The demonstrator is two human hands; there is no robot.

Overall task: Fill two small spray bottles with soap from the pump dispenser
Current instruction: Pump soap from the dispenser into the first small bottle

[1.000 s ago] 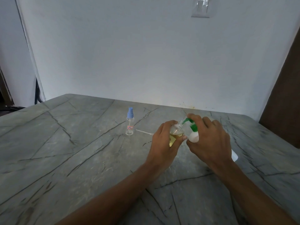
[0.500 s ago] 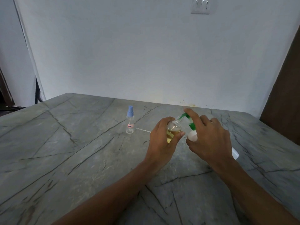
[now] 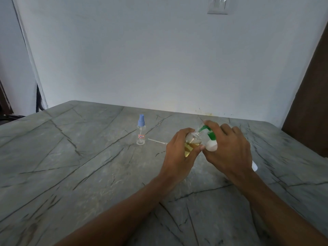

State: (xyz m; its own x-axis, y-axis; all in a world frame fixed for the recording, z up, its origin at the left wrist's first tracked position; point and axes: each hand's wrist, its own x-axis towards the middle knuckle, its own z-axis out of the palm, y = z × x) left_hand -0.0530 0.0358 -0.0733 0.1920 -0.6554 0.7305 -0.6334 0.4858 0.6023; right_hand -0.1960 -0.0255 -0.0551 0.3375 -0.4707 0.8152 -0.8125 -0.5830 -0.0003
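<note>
My left hand (image 3: 179, 154) is curled round a small clear spray bottle (image 3: 192, 143), fingers behind it and thumb across the front. I hold it above the grey marbled table (image 3: 71, 157), its open threaded neck tilted up and to the right. Yellowish soap sits in its lower part, with a lighter layer on top that may be foam.

My right hand (image 3: 229, 151) grips the white pump dispenser (image 3: 211, 146), which is tipped over toward the bottle. My forefinger lies along the top of its green pump head (image 3: 204, 129), and the green spout meets the mouth of the little bottle. My hand hides most of the dispenser's body. Only its white shoulder by my left thumb and its base, past my wrist, show. I cannot tell whether soap is running from the spout.

The second spray bottle (image 3: 141, 132) stands upright on the table well to the left of my hands. Its blue spray top is on, it bears a small white label with red marks, and it looks clear inside. Between it and my left hand a thin pale tube (image 3: 157, 141) lies flat on the table, its near end hidden behind my fingers.

Beyond the table is a white wall with a switch plate (image 3: 217, 6) high up, and a dark brown panel (image 3: 310, 103) stands at the right.
</note>
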